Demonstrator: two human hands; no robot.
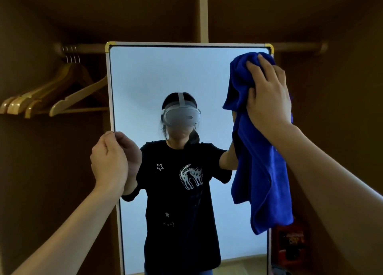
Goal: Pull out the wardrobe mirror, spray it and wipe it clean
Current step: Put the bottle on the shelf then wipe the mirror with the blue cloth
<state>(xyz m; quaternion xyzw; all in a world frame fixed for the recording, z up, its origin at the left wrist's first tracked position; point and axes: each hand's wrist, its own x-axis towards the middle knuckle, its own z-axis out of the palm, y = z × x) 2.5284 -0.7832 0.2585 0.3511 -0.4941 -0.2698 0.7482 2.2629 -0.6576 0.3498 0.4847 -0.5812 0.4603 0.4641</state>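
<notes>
The tall wardrobe mirror (145, 75), with a pale frame and gold top corners, stands pulled out in front of me. My left hand (108, 160) grips its left edge at mid height, fingers curled round the frame. My right hand (267, 92) presses a blue cloth (259, 162) against the glass near the upper right corner. Most of the cloth hangs loose below the hand, down the mirror's right side. The glass reflects a person in a black T-shirt wearing a headset. No spray bottle is in view.
Several wooden hangers (56, 96) hang on the rail (87, 47) to the left of the mirror. A pale vertical wardrobe divider (203, 13) rises behind it. A dark red object (292, 243) sits low at the right inside the wardrobe.
</notes>
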